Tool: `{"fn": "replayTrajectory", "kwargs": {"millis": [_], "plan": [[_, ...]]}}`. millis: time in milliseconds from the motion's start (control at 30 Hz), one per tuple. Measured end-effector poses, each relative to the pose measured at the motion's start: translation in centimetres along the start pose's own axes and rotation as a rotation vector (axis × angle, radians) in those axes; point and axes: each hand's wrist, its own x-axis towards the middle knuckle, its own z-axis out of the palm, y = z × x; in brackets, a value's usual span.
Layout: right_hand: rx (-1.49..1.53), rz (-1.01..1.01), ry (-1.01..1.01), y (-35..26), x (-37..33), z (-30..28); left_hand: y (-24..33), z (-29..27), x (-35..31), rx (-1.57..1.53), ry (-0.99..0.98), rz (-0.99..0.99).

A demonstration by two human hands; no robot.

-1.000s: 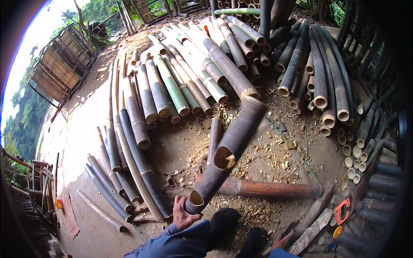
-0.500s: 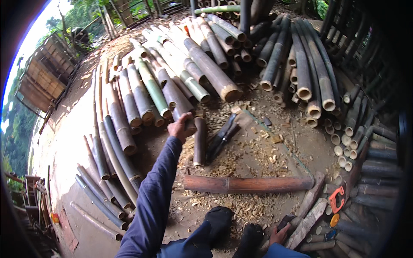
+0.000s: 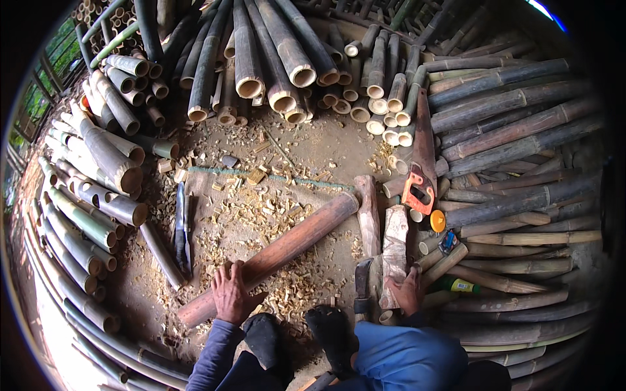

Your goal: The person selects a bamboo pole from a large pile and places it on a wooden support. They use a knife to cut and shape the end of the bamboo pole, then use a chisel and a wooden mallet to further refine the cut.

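My left hand (image 3: pixel 231 294) lies over the near end of a thick brown bamboo pole (image 3: pixel 293 241), fingers curled on top. The pole lies slantwise on the chip-strewn ground, its far end pointing up and right. My right hand (image 3: pixel 407 291) grips the lower end of a pale, rough wooden slab (image 3: pixel 394 244) beside a brown wooden block (image 3: pixel 368 215). A dark chopping blade (image 3: pixel 362 280) stands between my hands, just left of the right hand. My two black shoes (image 3: pixel 267 335) are planted below the pole.
Stacked bamboo poles ring the spot: cut ends at the top (image 3: pixel 287 72), a pile at left (image 3: pixel 98 169), long poles at right (image 3: pixel 515 130). A saw with an orange handle (image 3: pixel 419 189), a yellow cap (image 3: pixel 437 221) and a green bottle (image 3: pixel 456 285) lie to the right. Dark split bamboo strips (image 3: pixel 182 228) lie to the left.
My left hand has drawn back from the split bamboo farther out and now rests on the brown pole. The view has swung to the right, and the right hand has come onto the slab.
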Motion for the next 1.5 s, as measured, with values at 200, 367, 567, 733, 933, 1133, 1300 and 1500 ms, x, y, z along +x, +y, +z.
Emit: {"fn": "replayTrajectory", "kwargs": {"millis": [200,367,567,733,933,1133,1300,1500], "plan": [[0.239,-0.205,0.099,1.6,-0.6,3.8,-3.9,3.9,1.4,0.011,-0.073,-0.054],[0.549,-0.258,0.147,-2.5,-2.3,-0.1,-4.1,-2.1,-0.8,-0.205,-0.143,-0.105],[0.661,-0.546,-0.013,-9.1,-3.0,1.1,-2.8,-4.5,-5.0,-0.36,-0.182,-0.257],[0.75,-0.739,-0.182,-16.2,-1.9,9.0,-2.9,-2.1,-6.8,-0.491,-0.173,-0.352],[0.382,-0.913,0.062,-17.1,-0.8,5.9,-5.3,0.0,-7.5,-0.381,-0.334,-0.497],[-0.157,-0.18,-0.011,-2.9,1.5,1.7,-6.6,0.5,-8.6,-0.309,-0.236,-0.39],[-0.266,-0.111,-0.165,1.4,-0.3,2.6,-6.1,0.2,-9.6,-0.201,-0.257,-0.432],[0.701,0.133,-0.485,1.4,-6.5,-2.0,-7.4,-1.1,-8.4,-0.265,-0.275,-0.283]]}}
